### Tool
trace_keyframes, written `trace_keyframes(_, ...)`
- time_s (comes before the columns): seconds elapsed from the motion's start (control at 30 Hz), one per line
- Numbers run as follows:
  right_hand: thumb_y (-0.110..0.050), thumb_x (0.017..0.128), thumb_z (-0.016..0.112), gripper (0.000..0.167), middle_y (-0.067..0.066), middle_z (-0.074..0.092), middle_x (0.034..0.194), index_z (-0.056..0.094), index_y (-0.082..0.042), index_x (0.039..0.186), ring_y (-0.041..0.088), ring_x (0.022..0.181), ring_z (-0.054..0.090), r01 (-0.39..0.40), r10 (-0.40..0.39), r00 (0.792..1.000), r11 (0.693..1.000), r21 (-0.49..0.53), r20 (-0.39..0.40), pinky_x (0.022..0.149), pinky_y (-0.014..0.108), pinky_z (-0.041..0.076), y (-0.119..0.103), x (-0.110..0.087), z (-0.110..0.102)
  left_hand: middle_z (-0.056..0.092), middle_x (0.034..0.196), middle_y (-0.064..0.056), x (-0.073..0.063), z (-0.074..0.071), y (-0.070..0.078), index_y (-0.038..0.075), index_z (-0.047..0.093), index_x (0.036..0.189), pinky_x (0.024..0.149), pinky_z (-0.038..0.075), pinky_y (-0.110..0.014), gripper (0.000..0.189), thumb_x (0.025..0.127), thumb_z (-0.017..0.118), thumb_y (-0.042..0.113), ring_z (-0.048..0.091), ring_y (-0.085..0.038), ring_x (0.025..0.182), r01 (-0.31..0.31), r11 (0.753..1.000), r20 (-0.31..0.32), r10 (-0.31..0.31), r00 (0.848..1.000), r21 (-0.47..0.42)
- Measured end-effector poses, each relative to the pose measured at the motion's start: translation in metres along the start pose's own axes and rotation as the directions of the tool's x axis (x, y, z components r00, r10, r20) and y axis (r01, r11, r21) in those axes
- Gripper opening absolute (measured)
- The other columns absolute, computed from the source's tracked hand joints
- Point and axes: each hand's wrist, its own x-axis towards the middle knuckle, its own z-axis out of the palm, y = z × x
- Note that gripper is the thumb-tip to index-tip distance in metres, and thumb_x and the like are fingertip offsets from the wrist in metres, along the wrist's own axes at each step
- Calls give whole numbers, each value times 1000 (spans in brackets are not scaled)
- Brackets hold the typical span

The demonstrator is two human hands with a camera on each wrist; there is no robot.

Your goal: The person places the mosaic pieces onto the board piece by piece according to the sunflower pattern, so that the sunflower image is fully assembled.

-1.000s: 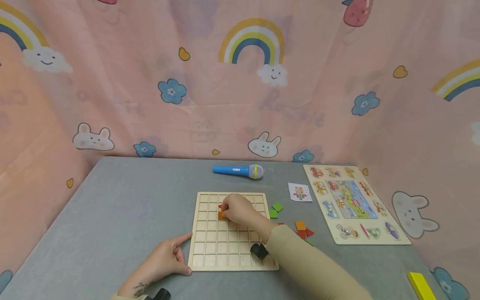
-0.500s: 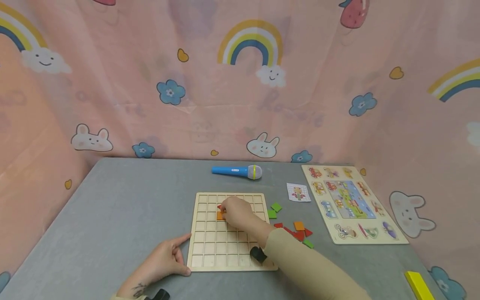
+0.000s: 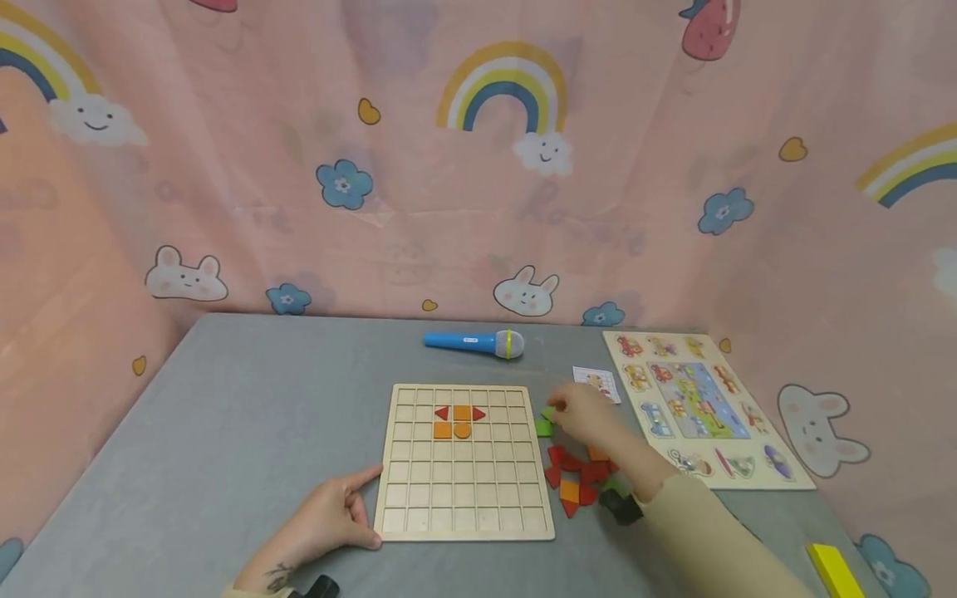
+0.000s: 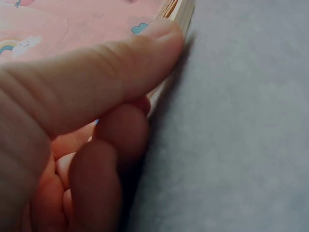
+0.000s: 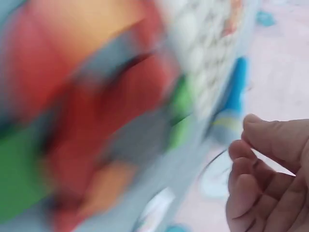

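In the head view a wooden grid board (image 3: 463, 492) lies flat on the table. Near its upper middle sit two red triangles, one of them a red triangle (image 3: 479, 414) on the right, two orange squares (image 3: 443, 430) and an orange round piece (image 3: 463, 430). My left hand (image 3: 329, 515) rests at the board's lower left, forefinger stretched to the left edge and thumb at the corner. My right hand (image 3: 586, 413) hovers right of the board by a green square (image 3: 543, 428), hiding part of the green pieces. In the right wrist view its relaxed fingers (image 5: 244, 191) hold nothing.
Loose red and orange pieces (image 3: 570, 491) lie right of the board, partly under the right forearm. A picture card (image 3: 598, 378) lies behind the right hand. A blue toy microphone (image 3: 467, 341), a picture puzzle board (image 3: 763, 475) and a yellow block (image 3: 836, 569) are also on the table.
My right hand has left the grid and moved right to the green pieces. The orange and red pieces it covered on the board now show. My left hand has stayed put.
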Motion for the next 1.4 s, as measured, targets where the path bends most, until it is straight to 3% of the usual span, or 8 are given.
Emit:
trace_keyframes(0.2,-5,77,66,28,11,65,99,68,-1,105,19,82,56,-80,91,986,993,-83,137,76,41,50,44,-29,6,58,57,-4,0,-1,0,-9,30,140,42,38,-25,102,55,85,6,50,-12,47,-2,1000,19,2,1000,-14)
trace_keyframes(0.47,-5,77,68,6,2,58,78,65,-8,81,16,68,50,-101,112,984,991,-83,141,62,31,45,52,-39,6,58,57,-4,0,-1,-1,-9,30,140,43,38,-25,103,55,86,7,49,-11,48,-5,1000,23,5,1000,-18)
trace_keyframes(0.63,-8,78,69,11,0,55,71,60,-11,74,15,63,48,-111,116,983,993,-41,144,56,29,41,35,-30,-4,59,58,-5,0,-1,-2,-9,31,139,42,37,-23,102,54,86,7,48,-10,47,-16,1000,17,16,1000,-10)
trace_keyframes(0.73,-11,80,69,8,0,56,73,62,-11,75,16,66,49,-57,57,993,998,-2,107,60,31,43,14,-20,-6,59,58,-5,0,-1,-3,-9,31,139,42,36,-23,103,54,86,7,47,-10,47,-19,1000,11,19,1000,-1)
trace_keyframes(0.9,-6,82,67,3,0,60,79,66,-9,82,15,71,51,54,-60,995,996,72,78,68,32,45,-23,0,9,59,57,-5,1,-1,-3,-9,32,139,42,36,-24,102,54,86,7,48,-11,47,-16,1000,7,16,1000,8)
trace_keyframes(1.03,-7,80,69,8,-3,61,77,65,-13,77,14,70,50,130,-132,990,991,44,55,67,31,43,-47,15,23,59,57,-4,0,0,-2,-8,32,139,42,37,-24,102,54,86,7,48,-11,47,-12,1000,5,12,1000,11)
trace_keyframes(1.23,-9,80,70,11,-3,60,76,62,-14,73,14,69,49,187,-189,979,982,32,77,64,31,41,-63,28,37,59,58,-5,0,0,-1,-8,32,140,42,37,-25,103,54,86,8,48,-11,46,-4,1000,4,4,1000,6)
trace_keyframes(1.4,-8,80,69,10,-2,60,77,63,-13,73,15,70,49,185,-186,977,982,22,107,64,31,41,-67,32,42,59,57,-5,1,-1,-2,-8,31,140,41,36,-25,103,54,86,7,47,-11,46,1,1000,3,-1,1000,-2)
